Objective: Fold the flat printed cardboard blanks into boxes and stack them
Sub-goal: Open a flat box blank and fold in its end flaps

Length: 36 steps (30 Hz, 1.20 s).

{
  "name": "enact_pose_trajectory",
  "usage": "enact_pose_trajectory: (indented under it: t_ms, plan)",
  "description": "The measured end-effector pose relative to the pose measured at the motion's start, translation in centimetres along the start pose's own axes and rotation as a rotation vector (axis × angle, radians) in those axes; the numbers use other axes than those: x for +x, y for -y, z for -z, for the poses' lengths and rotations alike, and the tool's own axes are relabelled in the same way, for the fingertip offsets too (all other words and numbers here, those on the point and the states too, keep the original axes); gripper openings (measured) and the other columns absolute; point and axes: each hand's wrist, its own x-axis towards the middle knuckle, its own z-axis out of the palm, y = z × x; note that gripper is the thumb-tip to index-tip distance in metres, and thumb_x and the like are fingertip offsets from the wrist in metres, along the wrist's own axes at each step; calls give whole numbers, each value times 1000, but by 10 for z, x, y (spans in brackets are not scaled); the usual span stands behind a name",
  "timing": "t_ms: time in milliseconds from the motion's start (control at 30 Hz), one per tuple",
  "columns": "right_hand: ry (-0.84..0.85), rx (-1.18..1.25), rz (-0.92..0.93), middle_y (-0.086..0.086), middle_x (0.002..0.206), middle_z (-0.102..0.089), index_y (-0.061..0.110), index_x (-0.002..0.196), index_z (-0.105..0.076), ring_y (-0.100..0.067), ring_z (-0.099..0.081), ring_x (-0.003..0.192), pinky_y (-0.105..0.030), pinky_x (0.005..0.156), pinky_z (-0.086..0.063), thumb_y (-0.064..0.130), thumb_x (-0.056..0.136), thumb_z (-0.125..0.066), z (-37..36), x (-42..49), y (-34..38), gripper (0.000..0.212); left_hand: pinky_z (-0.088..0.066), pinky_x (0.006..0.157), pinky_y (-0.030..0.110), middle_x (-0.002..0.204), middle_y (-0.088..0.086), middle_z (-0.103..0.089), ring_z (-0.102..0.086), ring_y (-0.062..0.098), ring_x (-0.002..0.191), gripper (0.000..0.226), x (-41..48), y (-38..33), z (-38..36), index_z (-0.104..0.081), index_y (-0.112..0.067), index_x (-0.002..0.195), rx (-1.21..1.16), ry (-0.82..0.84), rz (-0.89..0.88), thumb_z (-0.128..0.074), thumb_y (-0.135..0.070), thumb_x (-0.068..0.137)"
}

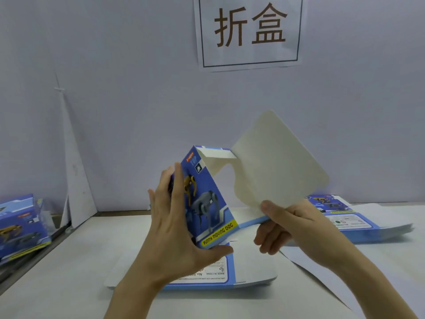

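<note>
We note, at the far left, a pile of folded boxes (20, 226) lying on their sides at the table (69, 284) edge, printed faces up. At centre, a half-formed box (207, 203) is held above the table. Its long axis stands nearly upright, the upper end leaning away and to the left, and its printed panel faces right and toward us. A large white flap (276, 164) opens out from it to the right, plain inner side toward us. Directly beneath lies a flat blank (230, 272) on the table, long axis left to right. At the right rests a stack of flat blanks (356, 224), printed side up.

The left hand (174, 226) clasps the half-formed box: four fingers straight and close together against its left face, thumb stretched across the lower end of the printed panel. The right hand (289, 226) pinches the lower edge of the white flap, thumb on top and fingers curled below.

Legible writing: the printed panel carries "TOP" near its upper end and "FUNNY MOVING DOG" on a yellow band at its lower end, with pictures of a yellow and a grey robot dog between. The flat blank shows "MADE IN CHINA", upside down to us. A white sign (250, 31) on the wall (115, 88) reads "折盒" in dark characters inside a thin frame. Print on the right stack is too small to read.
</note>
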Motion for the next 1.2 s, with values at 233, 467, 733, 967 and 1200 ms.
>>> enact_pose_trajectory:
  t_ms: [233,467,733,967,1200]
  plan:
    - [-464,415,319,9,72,-70,28,76,-76,-5,-63,64,-15,57,-51,36,74,-70,10,4,1,10,-54,90,34,135,8,-31,-48,38,118,125,6,5,4,-11,-18,151,102,-13,-124,-71,-69,54]
    - [86,1261,-404,-24,79,-71,-15,88,-70,-31,-71,59,-29,53,-59,-22,24,-87,-12,14,-14,67,-33,98,5,141,9,-23,-32,2,133,135,-1,-16,-2,6,-14,152,-28,-7,-180,-79,-57,57]
    - [-345,717,40,-2,79,-74,9,90,-76,-7,-67,64,-19,50,-53,14,93,-55,11,12,-13,22,-28,107,64,159,-2,8,0,21,148,124,-3,-13,12,13,-31,151,76,15,-200,-64,-75,64]
    - [-628,365,293,19,92,-70,36,115,-63,5,-65,72,-16,50,-51,19,92,-60,18,4,-5,29,-46,97,55,155,11,0,-10,25,146,126,-3,-22,12,6,-34,152,283,-32,-277,-68,-73,57]
    - [-633,4,580,26,87,-71,43,97,-70,3,-60,76,-8,66,-44,3,93,-56,18,2,-6,43,-48,93,54,156,9,-4,-26,34,141,113,-4,-33,14,-10,-37,152,310,30,-308,-65,-73,60]
